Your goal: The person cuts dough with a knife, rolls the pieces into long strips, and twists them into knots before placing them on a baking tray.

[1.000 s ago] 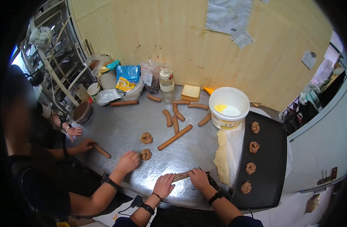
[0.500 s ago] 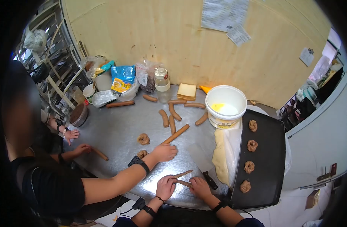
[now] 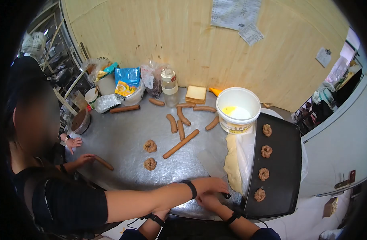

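Observation:
A co-worker's arm [image 3: 151,199] reaches across in front of me and hides my left hand; only my left forearm [image 3: 148,229] shows below it. My right hand [image 3: 210,202] is partly covered by the co-worker's hand [image 3: 210,185]. Its visible fingers look curled, and whatever lies in them is hidden. Beside these hands, the black knife handle [image 3: 226,195] shows at the co-worker's fingers. Two twisted brown dough rings, one [image 3: 150,146] behind the other [image 3: 150,164], lie on the metal table [image 3: 123,134]. Beyond them rests a long brown dough roll [image 3: 181,144].
Several shorter dough rolls [image 3: 171,123] lie farther back. At right, a black tray [image 3: 277,168] carries several dough rings, beside a pale dough sheet [image 3: 233,168] and white bucket [image 3: 238,106]. The co-worker's other hand [image 3: 85,158] touches a roll [image 3: 103,163] at left.
The co-worker's arm has swung from the long dough roll toward the knife, letting go of the roll. It now covers my left hand and the dough strips that were between my hands.

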A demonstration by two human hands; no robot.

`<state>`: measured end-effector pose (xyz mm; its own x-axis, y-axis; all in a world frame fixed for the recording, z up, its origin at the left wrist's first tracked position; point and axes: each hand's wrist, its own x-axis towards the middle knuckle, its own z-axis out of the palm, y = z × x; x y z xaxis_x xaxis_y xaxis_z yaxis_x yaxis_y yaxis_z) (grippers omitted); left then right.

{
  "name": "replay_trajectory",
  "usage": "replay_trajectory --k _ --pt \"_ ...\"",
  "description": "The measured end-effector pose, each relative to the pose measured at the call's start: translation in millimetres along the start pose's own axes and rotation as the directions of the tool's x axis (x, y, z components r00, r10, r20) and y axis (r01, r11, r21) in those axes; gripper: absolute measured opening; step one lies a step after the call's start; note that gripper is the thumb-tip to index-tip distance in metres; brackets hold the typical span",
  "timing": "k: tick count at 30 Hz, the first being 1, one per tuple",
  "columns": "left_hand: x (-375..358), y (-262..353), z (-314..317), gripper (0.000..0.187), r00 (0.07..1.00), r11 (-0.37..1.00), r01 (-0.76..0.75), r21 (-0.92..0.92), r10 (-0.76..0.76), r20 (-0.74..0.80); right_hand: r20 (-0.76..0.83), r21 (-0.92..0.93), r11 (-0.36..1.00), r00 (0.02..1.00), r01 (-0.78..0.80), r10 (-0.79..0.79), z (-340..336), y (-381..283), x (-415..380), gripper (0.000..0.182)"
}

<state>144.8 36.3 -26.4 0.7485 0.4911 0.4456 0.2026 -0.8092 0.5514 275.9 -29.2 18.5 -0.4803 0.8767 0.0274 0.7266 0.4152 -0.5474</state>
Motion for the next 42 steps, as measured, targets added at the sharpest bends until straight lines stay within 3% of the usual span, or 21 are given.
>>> replay_trajectory --k 1,2,3,4,8,11,17,19,20,22,23,25,27,29,30,31,33,37,39,40,42 --pt "24.2 -0.2 7.0 0.020 0.985 0.986 -0.165 -0.008 0.165 0.041 0.166 0.182 0.979 0.984 -0.096 0.066 -5.1 -6.7 -2.2 0.020" --pt "44.9 -1.3 14.8 0.020 0.953 0.956 -0.293 -0.019 0.294 0.077 0.167 0.181 0.979 0.984 -0.099 0.068 -8.6 -13.6 -5.0 0.020" --pt "61.9 -2.7 19.4 0.020 0.917 0.923 -0.385 -0.031 0.386 0.098 0.191 0.339 0.927 0.977 -0.158 0.096 -11.6 -20.7 -8.0 0.022" --pt "74.5 -1.9 21.5 0.020 0.884 0.892 -0.452 -0.031 0.452 0.119 0.219 0.487 0.847 0.968 -0.214 0.118 -12.7 -24.9 -10.5 0.024" --pt "95.8 -4.8 30.6 0.020 0.793 0.803 -0.595 -0.037 0.594 0.138 0.224 0.664 0.718 0.972 -0.208 0.074 -8.3 -27.7 -19.6 0.033" --pt "97.2 6.7 26.0 0.023 0.854 0.854 -0.483 -0.193 0.508 0.111 0.181 0.664 0.729 0.982 -0.165 0.058 -7.4 -26.9 -24.1 0.037" --pt "116.9 32.3 2.9 0.029 0.935 0.937 -0.348 0.015 0.347 0.070 0.176 0.591 0.793 0.983 -0.150 0.054 -10.2 -22.5 -29.1 0.033" --pt "135.9 57.2 -41.8 0.029 0.978 0.981 -0.164 0.103 0.175 -0.113 -0.042 0.573 0.820 0.999 0.009 0.019 -15.5 -27.0 -28.2 0.032" --pt "142.4 63.6 -57.8 0.029 0.978 0.981 -0.167 0.102 0.178 -0.107 -0.047 0.575 0.818 0.999 0.009 0.022 -18.0 -27.9 -24.9 0.032" --pt "152.4 71.0 -88.3 0.023 0.967 0.993 0.055 0.105 -0.027 -0.252 -0.131 0.622 0.781 0.991 0.056 0.033 -26.2 -29.7 -12.9 0.030" --pt "155.7 70.1 -104.3 0.023 0.969 0.993 0.050 0.104 -0.024 -0.245 -0.136 0.625 0.779 0.990 0.055 0.039 -32.7 -29.6 -4.9 0.030" --pt "158.3 66.0 -140.3 0.019 0.980 0.992 -0.120 0.037 0.124 -0.156 -0.080 0.588 0.807 0.997 0.057 -0.012 -48.7 -29.0 15.4 0.031" --pt "154.6 70.8 -186.4 0.018 0.983 0.982 -0.178 -0.058 0.180 0.031 -0.130 0.611 0.786 0.991 0.095 -0.019 -49.1 -27.5 38.7 0.025" --pt "128.5 91.8 -226.0 0.013 0.992 0.990 -0.119 0.070 0.115 0.054 -0.124 0.559 0.825 0.992 0.079 -0.011 -42.9 -22.5 60.0 0.018" --pt "11.7 61.4 -133.8 0.017 0.887 0.900 0.423 0.107 -0.387 -0.251 -0.125 0.558 0.826 0.992 0.079 -0.010 -45.7 -24.1 70.6 0.018" --pt "-101.7 33.1 -44.5 0.022 0.465 0.584 0.798 -0.145 -0.752 -0.467 -0.161 0.560 0.822 0.987 0.100 -0.011 -49.3 -26.2 82.0 0.016" --pt "-93.1 31.1 -40.7 0.024 0.359 0.548 0.745 -0.380 -0.810 -0.463 -0.192 0.562 0.818 0.981 0.123 -0.016 -47.8 -27.0 101.0 0.014" --pt "-84.2 26.7 -46.1 0.030 0.348 0.527 0.741 -0.415 -0.831 -0.434 -0.207 0.560 0.822 0.978 0.107 0.014 -28.6 -17.2 135.0 0.016" --pt "-83.1 29.6 -50.3 0.032 0.353 0.502 0.741 -0.446 -0.856 -0.378 -0.203 0.493 0.870 0.975 0.022 0.090 -19.9 -10.3 147.4 0.018" --pt "-89.3 25.1 -45.4 0.035 0.328 0.470 0.708 -0.527 -0.880 -0.344 -0.209 0.479 0.878 0.973 0.012 0.100 -16.3 -6.2 151.7 0.018" --pt "-96.0 26.4 -42.6 0.035 0.316 0.483 0.690 -0.539 -0.871 -0.375 -0.185 0.490 0.871 0.974 -0.021 0.127 -10.8 0.0 157.7 0.018"
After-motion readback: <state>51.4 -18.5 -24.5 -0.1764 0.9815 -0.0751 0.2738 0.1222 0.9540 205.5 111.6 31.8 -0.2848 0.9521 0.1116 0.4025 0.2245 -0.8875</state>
